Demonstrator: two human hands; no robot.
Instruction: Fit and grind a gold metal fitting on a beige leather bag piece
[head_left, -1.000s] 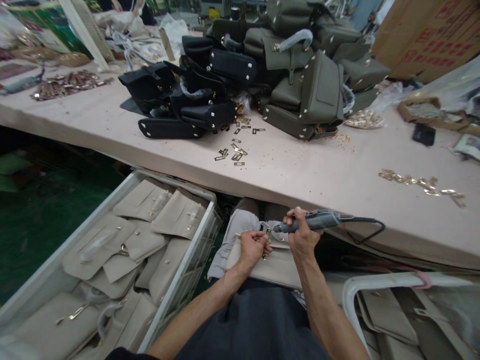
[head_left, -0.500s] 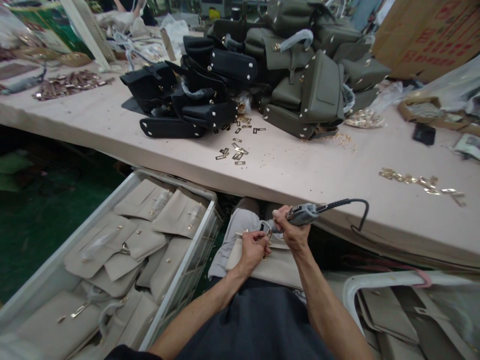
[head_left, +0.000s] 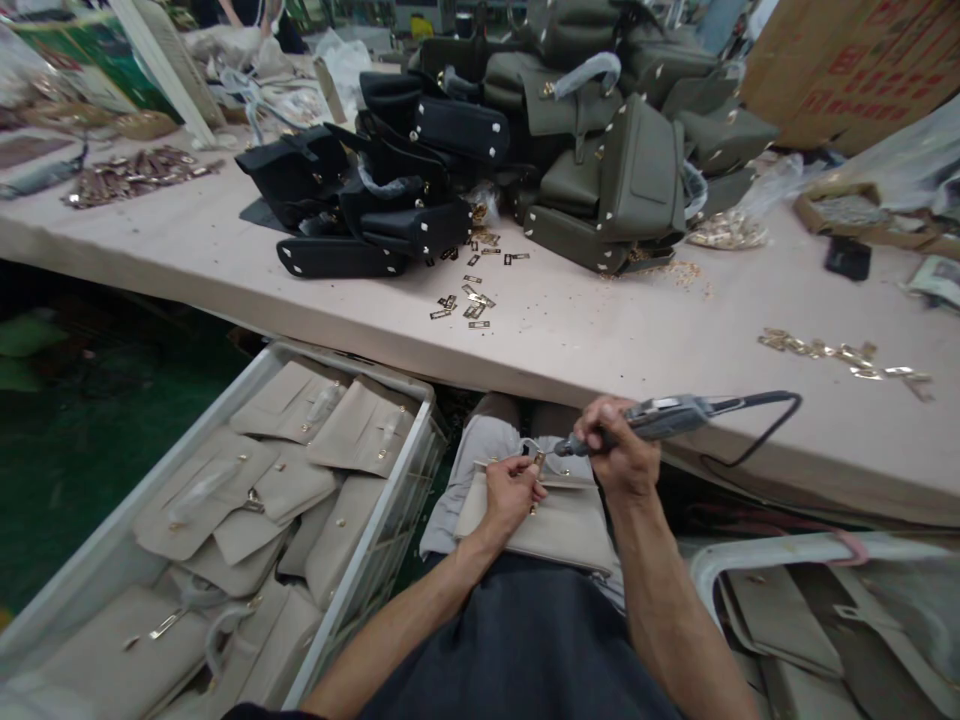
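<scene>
Across my lap lies a beige handbag (head_left: 559, 525) with a plastic-wrapped handle. My left hand (head_left: 512, 492) pinches a small gold metal clasp piece (head_left: 538, 463) at the bag's upper part, fingers closed on it. Wrapped in my right hand (head_left: 624, 455) is a grey corded electric screwdriver (head_left: 667, 417), held nearly level. Its tip points left and stands close to the clasp piece; I cannot tell whether they touch.
On my left a white plastic crate (head_left: 360, 560) holds several beige handbags. A second white crate (head_left: 701, 575) stands at right. The table (head_left: 600, 350) bears black bags (head_left: 341, 257), olive bags (head_left: 645, 180), loose gold plates (head_left: 476, 300) and gold clasps (head_left: 825, 350).
My right hand has drawn the electric screwdriver to the right, so its tip now shows apart from my left fingers. My left hand stays at the handbag, almost unmoved.
</scene>
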